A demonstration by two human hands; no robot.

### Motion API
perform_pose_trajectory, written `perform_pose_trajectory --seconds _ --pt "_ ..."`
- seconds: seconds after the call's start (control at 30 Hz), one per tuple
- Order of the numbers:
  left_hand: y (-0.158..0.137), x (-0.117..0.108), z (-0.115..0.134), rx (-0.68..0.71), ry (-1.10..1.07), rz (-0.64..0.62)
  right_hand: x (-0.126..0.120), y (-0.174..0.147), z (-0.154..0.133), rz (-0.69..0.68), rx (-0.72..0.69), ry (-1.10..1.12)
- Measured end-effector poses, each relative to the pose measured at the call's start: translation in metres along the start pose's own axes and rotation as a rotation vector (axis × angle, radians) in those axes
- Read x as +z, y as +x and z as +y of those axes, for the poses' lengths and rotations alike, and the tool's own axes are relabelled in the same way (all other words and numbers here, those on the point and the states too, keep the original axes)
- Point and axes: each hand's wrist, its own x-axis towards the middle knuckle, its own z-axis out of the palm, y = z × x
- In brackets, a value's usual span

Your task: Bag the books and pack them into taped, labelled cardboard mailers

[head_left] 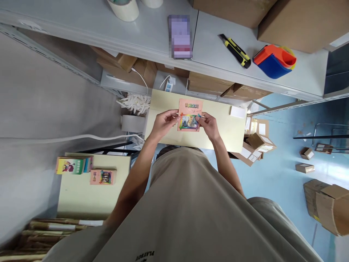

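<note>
Hold the pink booklet (189, 112) level at frame centre, pinching opposite side edges with left hand (163, 123) and right hand (209, 125), lightly, without creasing.

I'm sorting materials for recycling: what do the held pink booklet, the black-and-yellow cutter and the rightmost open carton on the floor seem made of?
Pink booklet: probably paper or thin card, from its flat, printed cover; gloss unclear.
Cutter: likely hard plastic, smooth-looking, in black and yellow.
Open carton: apparently cardboard, matt brown, with folded flaps.
</note>
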Motion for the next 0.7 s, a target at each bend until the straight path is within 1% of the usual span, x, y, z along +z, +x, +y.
perform_pose_trajectory --seconds 0.1,0.2,0.27,0.33,0.4,0.5,0.6,0.7 --pt "-0.004 0.004 0.003 0.091 0.031 -0.003 -0.002 0.001 -0.002 0.024 -0.091 -0.01" --pt "-0.009 0.008 0.009 0.261 0.076 0.043 -0.003 -0.003 -0.009 0.031 -0.21 -0.045" --pt "-0.012 0.01 0.014 0.359 0.121 0.082 -0.003 -0.007 -0.013 0.032 -0.249 -0.071" --pt "-0.015 0.011 0.017 0.393 0.165 0.102 -0.003 -0.01 -0.016 0.037 -0.263 -0.088" --pt "-0.017 0.013 0.018 0.378 0.186 0.111 -0.004 -0.012 -0.018 0.024 -0.274 -0.104" --pt "-0.018 0.014 0.017 0.305 0.155 0.116 -0.008 -0.014 -0.019 -0.015 -0.278 -0.131" --pt "-0.018 0.012 0.015 0.227 0.114 0.108 -0.013 -0.016 -0.016 -0.007 -0.236 -0.14" --pt "-0.019 0.008 0.018 0.186 0.157 0.053 -0.018 -0.016 -0.009 0.002 -0.184 -0.091"
